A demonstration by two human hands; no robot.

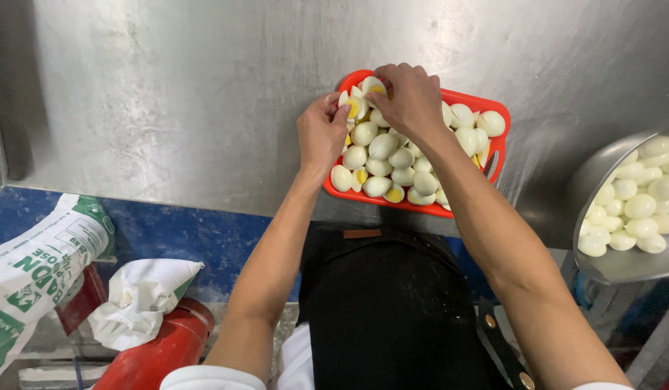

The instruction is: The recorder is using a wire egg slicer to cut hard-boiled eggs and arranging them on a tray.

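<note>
A red plastic tray [493, 148] lies on a steel counter [190, 94], heaped with halved boiled eggs [383, 146], some showing yellow yolk. My left hand [321, 133] rests on the tray's left side, its thumb and fingers pinching an egg half [352, 107]. My right hand [412, 97] reaches over the tray's far left corner, fingers curled onto another egg half [375, 88] at the pile's top. Both hands work close together, almost touching.
A steel bowl [616, 267] of whole peeled eggs [637, 206] sits at the right counter edge. Below the counter on the left are a printed white sack [38, 267], a crumpled white bag [143, 292] and a red cylinder [157, 350]. A black apron [392, 310] hangs below me.
</note>
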